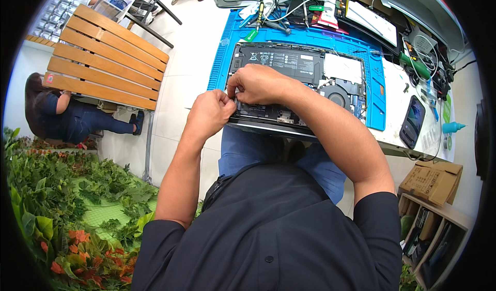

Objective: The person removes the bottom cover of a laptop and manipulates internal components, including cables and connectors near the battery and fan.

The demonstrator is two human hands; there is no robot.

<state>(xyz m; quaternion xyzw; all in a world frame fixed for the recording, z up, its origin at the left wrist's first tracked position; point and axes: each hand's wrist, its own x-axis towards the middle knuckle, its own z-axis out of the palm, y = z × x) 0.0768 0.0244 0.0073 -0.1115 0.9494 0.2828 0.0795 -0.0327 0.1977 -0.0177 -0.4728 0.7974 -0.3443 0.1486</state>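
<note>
An opened laptop (289,116) lies on a blue repair mat (376,107), its insides facing up. Its black battery (297,66), a round fan (335,95) and a white panel (343,67) show. At the laptop's near left corner my left hand (211,112) is closed, thumb and fingers pinched together at the edge. My right hand (258,86) reaches across the left part of the laptop, its fingers curled down close to the left fingertips. Whatever lies between the fingers of either hand is too small or hidden to make out.
Behind the laptop lie a screwdriver (260,17), a white tube (329,12) and tangled cables. A smartphone (412,121), a green-handled tool (415,66) and a teal bottle (453,127) are at the right. Left stands a slatted wooden table (111,58) with a seated person (67,107).
</note>
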